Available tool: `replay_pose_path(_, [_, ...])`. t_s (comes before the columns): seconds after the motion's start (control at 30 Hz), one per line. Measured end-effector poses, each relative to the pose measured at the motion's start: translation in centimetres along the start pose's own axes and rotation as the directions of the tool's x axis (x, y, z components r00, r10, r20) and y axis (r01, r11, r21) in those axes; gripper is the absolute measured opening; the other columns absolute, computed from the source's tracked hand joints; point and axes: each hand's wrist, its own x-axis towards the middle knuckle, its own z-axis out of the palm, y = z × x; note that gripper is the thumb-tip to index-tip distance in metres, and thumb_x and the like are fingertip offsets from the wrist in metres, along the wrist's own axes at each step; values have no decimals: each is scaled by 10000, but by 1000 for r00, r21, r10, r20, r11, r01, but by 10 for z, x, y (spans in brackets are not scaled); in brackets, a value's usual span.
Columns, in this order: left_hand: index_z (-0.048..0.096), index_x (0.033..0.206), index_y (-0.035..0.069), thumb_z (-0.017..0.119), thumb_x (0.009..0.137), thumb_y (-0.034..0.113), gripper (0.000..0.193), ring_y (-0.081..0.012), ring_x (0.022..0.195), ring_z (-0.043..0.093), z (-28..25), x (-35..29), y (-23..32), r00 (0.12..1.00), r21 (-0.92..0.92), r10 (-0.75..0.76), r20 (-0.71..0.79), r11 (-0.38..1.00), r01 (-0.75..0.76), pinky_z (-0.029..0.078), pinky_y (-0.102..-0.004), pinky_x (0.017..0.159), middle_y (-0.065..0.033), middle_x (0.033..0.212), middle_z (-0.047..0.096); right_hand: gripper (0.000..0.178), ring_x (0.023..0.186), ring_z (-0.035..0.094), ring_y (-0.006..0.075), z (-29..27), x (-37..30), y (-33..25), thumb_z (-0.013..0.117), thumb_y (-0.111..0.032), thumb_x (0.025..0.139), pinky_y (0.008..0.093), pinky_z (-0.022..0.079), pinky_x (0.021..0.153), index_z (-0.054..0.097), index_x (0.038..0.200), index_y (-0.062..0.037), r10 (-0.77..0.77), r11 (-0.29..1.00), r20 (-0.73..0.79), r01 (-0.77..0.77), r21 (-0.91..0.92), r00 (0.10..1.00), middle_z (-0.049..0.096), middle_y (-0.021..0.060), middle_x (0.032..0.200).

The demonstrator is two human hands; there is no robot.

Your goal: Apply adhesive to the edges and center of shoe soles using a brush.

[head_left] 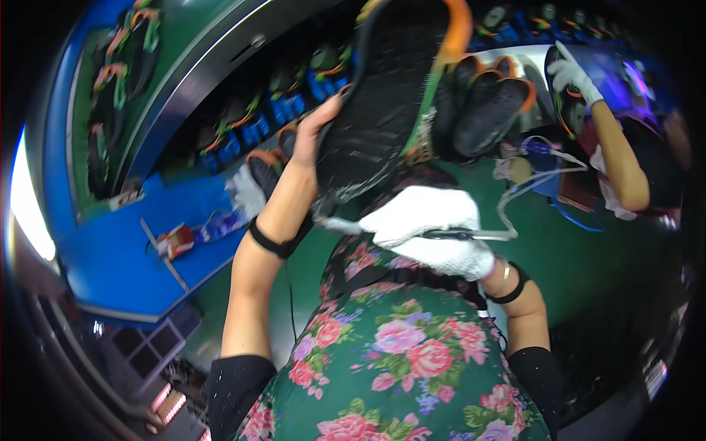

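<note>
Your bare left grip [315, 131] clamped the black, orange-rimmed shoe sole [379, 103], its length running away from your white-gloved right grip [428, 224], closed on a slim dark tool [450, 234].

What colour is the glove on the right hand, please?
The glove is white, seen in the head view.

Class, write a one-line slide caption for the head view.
Bare left hand holds a dark shoe; gloved right hand grips a slim tool.

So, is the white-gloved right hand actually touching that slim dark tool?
Touching: the head view shows the right hand closed around the slim dark tool.
</note>
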Motion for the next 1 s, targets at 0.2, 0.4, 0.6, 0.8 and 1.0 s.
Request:
replay_pose_path(0.2, [380, 1535, 56, 348, 1030, 608, 749, -406, 1271, 566, 22, -14, -39, 999, -567, 15, 49, 823, 15, 463, -542, 1086, -219, 1481, 494, 220, 903, 730, 267, -44, 19, 31, 754, 4, 784, 350, 570, 798, 773, 999, -41, -400, 840, -189, 276, -468, 897, 761, 114, 1045])
replay_pose_path(0.4, [362, 1546, 68, 374, 1008, 649, 793, -402, 1300, 555, 16, -32, -55, 998, -688, 53, 41, 725, -10, 451, -550, 1103, -201, 1517, 468, 269, 897, 722, 270, -38, 24, 15, 758, 16, 753, 366, 577, 788, 776, 1007, -73, -417, 828, -130, 318, -462, 899, 758, 116, 1036])
replay_pose_path(0.6, [174, 1534, -56, 841, 688, 635, 1280, -525, 1171, 585, 38, -69, 25, 901, -241, 386, 196, 910, -337, 541, -678, 918, -384, 1480, 311, 90, 873, 727, 207, -43, -10, 11, 693, 30, 834, 321, 584, 803, 751, 898, 57, 65, 958, -417, 59, 279, 906, 750, 199, 1033])
replay_pose_path(0.8, [139, 1604, 94, 775, 807, 582, 1130, -500, 1390, 379, 3, -52, 161, 721, -464, 550, 421, 814, -350, 540, -577, 1003, -333, 1603, 90, 193, 838, 718, 230, -19, -11, 33, 671, 63, 797, 333, 593, 769, 740, 978, 63, 340, 808, -412, -38, 588, 846, 732, 241, 1082])
replay_pose_path(1.0, [19, 1578, -52, 459, 949, 695, 1070, -458, 1501, 183, -56, -25, 233, 796, -778, 589, -140, 432, -457, 348, -556, 1186, -300, 1640, -11, 250, 822, 695, 144, 0, -13, 46, 689, -22, 878, 282, 570, 779, 740, 1112, 48, 353, 829, -324, -132, 544, 878, 761, 118, 1015])
